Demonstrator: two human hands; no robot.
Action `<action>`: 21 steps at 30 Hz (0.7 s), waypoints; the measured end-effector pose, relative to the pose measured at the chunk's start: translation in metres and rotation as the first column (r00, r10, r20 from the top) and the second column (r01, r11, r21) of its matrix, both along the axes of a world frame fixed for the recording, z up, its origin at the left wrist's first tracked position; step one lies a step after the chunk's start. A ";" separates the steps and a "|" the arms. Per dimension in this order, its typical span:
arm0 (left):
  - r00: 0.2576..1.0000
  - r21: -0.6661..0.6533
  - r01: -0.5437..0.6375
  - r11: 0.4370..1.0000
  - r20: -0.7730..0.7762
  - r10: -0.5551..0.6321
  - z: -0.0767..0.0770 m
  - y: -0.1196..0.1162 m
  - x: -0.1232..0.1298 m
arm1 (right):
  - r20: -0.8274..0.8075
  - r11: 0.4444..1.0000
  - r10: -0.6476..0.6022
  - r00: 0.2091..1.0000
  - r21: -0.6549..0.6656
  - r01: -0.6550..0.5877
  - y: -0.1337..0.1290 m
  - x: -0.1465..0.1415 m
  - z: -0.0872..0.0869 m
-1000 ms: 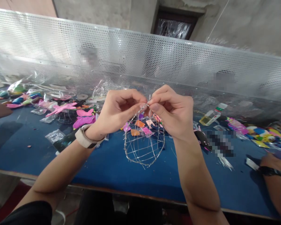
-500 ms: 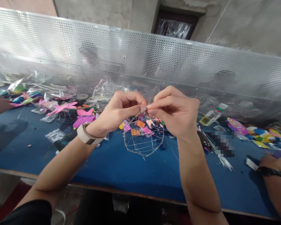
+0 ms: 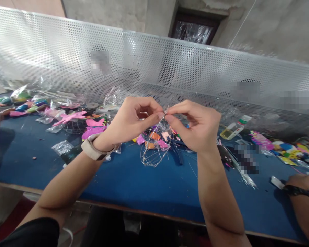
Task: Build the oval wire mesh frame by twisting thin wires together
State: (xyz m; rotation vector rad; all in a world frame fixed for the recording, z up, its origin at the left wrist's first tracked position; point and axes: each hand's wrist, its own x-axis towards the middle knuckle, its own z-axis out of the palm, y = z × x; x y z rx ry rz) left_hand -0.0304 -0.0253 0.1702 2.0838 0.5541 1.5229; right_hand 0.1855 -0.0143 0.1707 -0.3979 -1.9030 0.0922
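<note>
Both my hands meet above the table, fingertips nearly touching. My left hand (image 3: 141, 118), with a pale-banded watch (image 3: 92, 147) on its wrist, pinches the top of a wire frame (image 3: 154, 159). Against the same spot, my right hand (image 3: 193, 123) presses thumb and forefinger on the wire. The frame is a twisted silver wire loop crossed by thin wires, and it hangs below the fingers, turned partly edge-on. Small orange packets (image 3: 149, 145) and pink packets (image 3: 162, 144) lie behind it. Dark-handled pliers (image 3: 179, 154) rest just right of it.
A perforated metal screen (image 3: 134, 61) runs along the back of the blue table (image 3: 134, 188). Bagged foam pieces and pink cut-outs (image 3: 69, 117) crowd the left. On the right lie a bottle (image 3: 235, 127), a wire bundle (image 3: 247, 176) and another person's hand (image 3: 302, 181).
The wire frame has turned from facing me to a narrower, more edge-on view. My hands stay pinched together at its top, slightly shifted. The neighbour's hand at left has drawn back.
</note>
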 end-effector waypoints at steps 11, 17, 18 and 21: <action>0.995 -0.152 0.094 0.984 0.056 -0.086 -0.007 0.012 -0.001 | -0.061 0.990 0.012 0.998 -0.137 -0.020 0.008 0.002 -0.002; 0.997 -0.155 0.008 0.988 0.073 0.004 -0.010 0.020 -0.002 | -0.480 0.995 0.013 0.877 -0.082 -0.059 0.041 0.001 -0.011; 0.997 -0.145 0.015 0.989 0.076 -0.004 -0.011 0.020 -0.001 | -0.539 0.994 0.014 0.842 -0.086 -0.071 0.048 0.001 -0.013; 0.997 -0.097 0.077 0.992 0.034 -0.074 -0.015 0.021 0.002 | -0.650 0.992 -0.049 0.758 -0.123 -0.041 0.064 0.000 -0.017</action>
